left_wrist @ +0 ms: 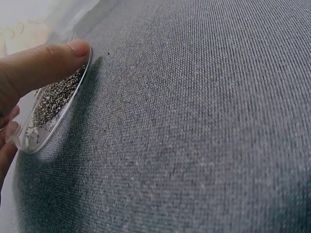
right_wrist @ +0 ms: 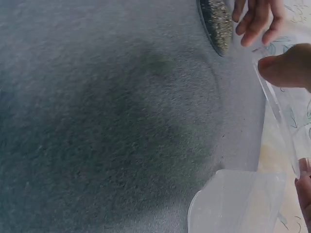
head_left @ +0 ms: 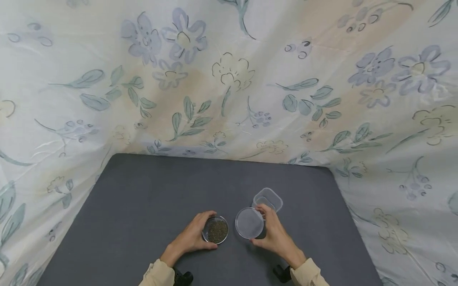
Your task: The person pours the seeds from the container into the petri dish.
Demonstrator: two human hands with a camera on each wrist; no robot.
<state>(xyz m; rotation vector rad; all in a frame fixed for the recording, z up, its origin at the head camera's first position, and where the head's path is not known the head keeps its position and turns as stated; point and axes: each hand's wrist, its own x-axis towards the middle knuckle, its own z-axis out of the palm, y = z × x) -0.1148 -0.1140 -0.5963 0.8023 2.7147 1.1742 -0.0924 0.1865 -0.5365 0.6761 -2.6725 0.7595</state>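
Observation:
In the head view my left hand (head_left: 195,235) grips a clear petri dish (head_left: 218,231) by its sides, thumb at the near edge and fingers at the far edge. Small brown-green granules, like seeds or dried herb, cover much of its bottom. The left wrist view shows the thumb across the rim of this dish (left_wrist: 53,99). To the right, my right hand (head_left: 276,236) holds a round clear petri dish lid (head_left: 249,223) by opposite edges. Seen from the right wrist, the lid (right_wrist: 278,109) is raised above the table, between thumb and fingertips.
A rectangular translucent plastic container (head_left: 278,198) stands just behind the right hand, partly covered by it and the lid. Dark grey cloth covers the table (head_left: 161,190). A floral curtain (head_left: 229,131) hangs along the back and both sides. A few tiny specks lie on the cloth.

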